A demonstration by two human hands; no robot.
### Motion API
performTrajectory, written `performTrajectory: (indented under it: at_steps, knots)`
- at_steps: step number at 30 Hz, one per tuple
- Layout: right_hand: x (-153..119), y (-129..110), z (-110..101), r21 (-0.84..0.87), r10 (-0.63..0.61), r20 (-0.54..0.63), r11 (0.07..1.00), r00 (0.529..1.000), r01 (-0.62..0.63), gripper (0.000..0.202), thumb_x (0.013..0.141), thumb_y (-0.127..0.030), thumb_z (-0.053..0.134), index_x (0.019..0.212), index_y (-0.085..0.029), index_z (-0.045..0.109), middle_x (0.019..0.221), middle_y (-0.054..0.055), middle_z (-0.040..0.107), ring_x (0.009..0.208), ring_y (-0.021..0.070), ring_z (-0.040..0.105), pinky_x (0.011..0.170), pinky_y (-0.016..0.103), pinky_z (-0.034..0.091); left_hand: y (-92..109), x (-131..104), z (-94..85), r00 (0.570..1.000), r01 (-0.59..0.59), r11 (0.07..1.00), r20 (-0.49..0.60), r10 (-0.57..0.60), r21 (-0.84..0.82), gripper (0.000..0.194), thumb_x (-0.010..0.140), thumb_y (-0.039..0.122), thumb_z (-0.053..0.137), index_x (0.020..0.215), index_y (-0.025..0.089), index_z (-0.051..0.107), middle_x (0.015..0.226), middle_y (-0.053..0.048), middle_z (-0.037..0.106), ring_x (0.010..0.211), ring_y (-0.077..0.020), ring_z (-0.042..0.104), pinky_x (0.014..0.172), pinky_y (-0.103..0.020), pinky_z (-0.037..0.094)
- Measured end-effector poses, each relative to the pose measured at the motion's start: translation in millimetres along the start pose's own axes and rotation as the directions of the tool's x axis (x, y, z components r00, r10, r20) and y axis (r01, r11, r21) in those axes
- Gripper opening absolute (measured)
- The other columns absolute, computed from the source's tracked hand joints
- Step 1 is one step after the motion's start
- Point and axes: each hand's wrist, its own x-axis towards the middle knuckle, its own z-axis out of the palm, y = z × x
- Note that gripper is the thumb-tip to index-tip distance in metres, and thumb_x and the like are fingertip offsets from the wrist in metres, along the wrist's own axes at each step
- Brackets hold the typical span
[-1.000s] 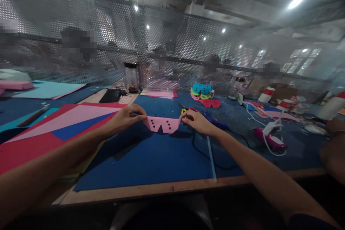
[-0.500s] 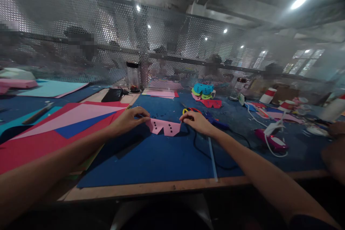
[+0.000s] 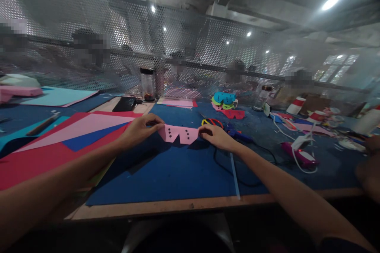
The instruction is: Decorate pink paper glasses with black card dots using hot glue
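A pink paper mask [image 3: 179, 133] with small black squares on both sides and a notch in its lower edge is held up over the blue table mat [image 3: 166, 178]. My left hand [image 3: 148, 125] pinches its left end between thumb and fingers. At the right end, my right hand [image 3: 209, 132] has the mask's edge pinched the same way. Just behind my right hand lie scissors with yellow and red handles [image 3: 212, 121]. Further back are a red mask [image 3: 233, 114] and a stack with a blue mask [image 3: 225, 97] on top.
Coloured sheets [image 3: 89, 126] spread over the left side. A black phone [image 3: 124, 104] and a jar [image 3: 147, 85] stand behind. On the right are a blue glue gun [image 3: 237, 133], a cable, a magenta device [image 3: 299, 155] and another person's hand [image 3: 371, 166].
The pink mask has risen slightly and now faces the camera more flatly. Both hands still hold its ends, their fingers shifted a little.
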Motion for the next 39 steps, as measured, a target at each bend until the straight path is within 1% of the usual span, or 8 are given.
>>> performTrajectory:
  at_steps: [2, 5, 8, 11, 15, 20, 28, 39]
  knots:
    - [-1, 0, 1, -0.002, -0.02, -0.037, 1.0, 0.999, 0.02, 0.025, 0.09, -0.016, 0.054, 0.109, -0.019, 0.069, 0.109, 0.005, 0.072, 0.101, 0.0175, 0.067, 0.094, 0.034, 0.049, 0, 0, -0.4, 0.999, -0.026, 1.0, -0.028, 0.026, -0.003, 0.032, 0.085, 0.048, 0.061, 0.093, 0.02, 0.073, 0.104, -0.008, 0.073, 0.1, -0.0257, 0.065, 0.091, -0.037, 0.049]
    - [-1, -1, 2, -0.065, -0.054, -0.117, 0.997, 0.992, 0.047, 0.026, 0.09, -0.015, 0.053, 0.112, -0.019, 0.067, 0.115, 0.007, 0.07, 0.108, 0.0178, 0.065, 0.1, 0.036, 0.047, 1, 0, -0.4, 0.999, -0.034, 0.999, -0.03, 0.035, 0.009, 0.027, 0.082, 0.045, 0.065, 0.088, 0.021, 0.073, 0.101, -0.008, 0.073, 0.097, -0.026, 0.065, 0.089, -0.038, 0.05]
    - [-1, -2, 3, -0.161, -0.133, -0.17, 0.981, 0.976, 0.106, 0.026, 0.09, -0.014, 0.054, 0.112, -0.019, 0.067, 0.118, 0.008, 0.068, 0.115, 0.0191, 0.061, 0.107, 0.038, 0.042, 0, 0, -0.3, 0.999, 0.002, 0.999, -0.036, -0.001, 0.035, 0.027, 0.082, 0.045, 0.064, 0.088, 0.021, 0.073, 0.097, -0.008, 0.074, 0.097, -0.0269, 0.065, 0.091, -0.039, 0.05]
    - [-2, -4, 3, -0.206, -0.207, -0.208, 0.965, 0.956, 0.165, 0.023, 0.093, -0.018, 0.055, 0.112, -0.019, 0.068, 0.117, 0.009, 0.067, 0.115, 0.0199, 0.06, 0.107, 0.038, 0.043, -1, 0, -0.2, 0.999, 0.032, 0.997, -0.043, -0.029, 0.077, 0.03, 0.083, 0.047, 0.061, 0.09, 0.021, 0.072, 0.096, -0.007, 0.074, 0.097, -0.0269, 0.065, 0.092, -0.039, 0.049]
    - [-2, -6, 5, -0.181, -0.204, -0.185, 0.969, 0.961, 0.17, 0.026, 0.095, -0.02, 0.054, 0.117, -0.019, 0.067, 0.117, 0.01, 0.067, 0.108, 0.0189, 0.063, 0.101, 0.037, 0.048, -2, 0, 0.3, 1.0, 0.025, 0.993, -0.014, -0.024, 0.114, 0.03, 0.084, 0.046, 0.058, 0.091, 0.02, 0.071, 0.098, -0.008, 0.073, 0.096, -0.0262, 0.065, 0.089, -0.037, 0.049]
    - [0, -5, 9, -0.198, -0.251, -0.132, 0.955, 0.959, 0.223, 0.027, 0.094, -0.015, 0.054, 0.116, -0.018, 0.068, 0.117, 0.01, 0.069, 0.112, 0.0205, 0.062, 0.102, 0.039, 0.047, 0, -1, 1.1, 0.999, 0.029, 0.994, 0.011, -0.03, 0.102, 0.031, 0.085, 0.046, 0.057, 0.094, 0.02, 0.071, 0.098, -0.006, 0.074, 0.094, -0.0252, 0.067, 0.087, -0.036, 0.05]
    - [0, 1, 10, -0.159, -0.215, -0.199, 0.97, 0.956, 0.185, 0.027, 0.094, -0.015, 0.054, 0.118, -0.018, 0.066, 0.116, 0.01, 0.066, 0.108, 0.0197, 0.063, 0.097, 0.037, 0.05, -12, 3, 1.0, 0.998, 0.057, 0.994, 0.037, -0.06, 0.09, 0.037, 0.086, 0.051, 0.055, 0.102, 0.021, 0.07, 0.102, -0.007, 0.075, 0.097, -0.0266, 0.067, 0.088, -0.038, 0.051]
    - [1, 5, 8, -0.185, -0.237, -0.226, 0.963, 0.945, 0.197, 0.025, 0.095, -0.016, 0.053, 0.115, -0.018, 0.067, 0.112, 0.009, 0.064, 0.102, 0.0188, 0.062, 0.096, 0.037, 0.05, -17, 4, -0.1, 0.998, 0.065, 0.993, -0.033, -0.062, 0.096, 0.036, 0.087, 0.048, 0.055, 0.103, 0.02, 0.071, 0.107, -0.007, 0.074, 0.101, -0.0256, 0.068, 0.093, -0.038, 0.05]
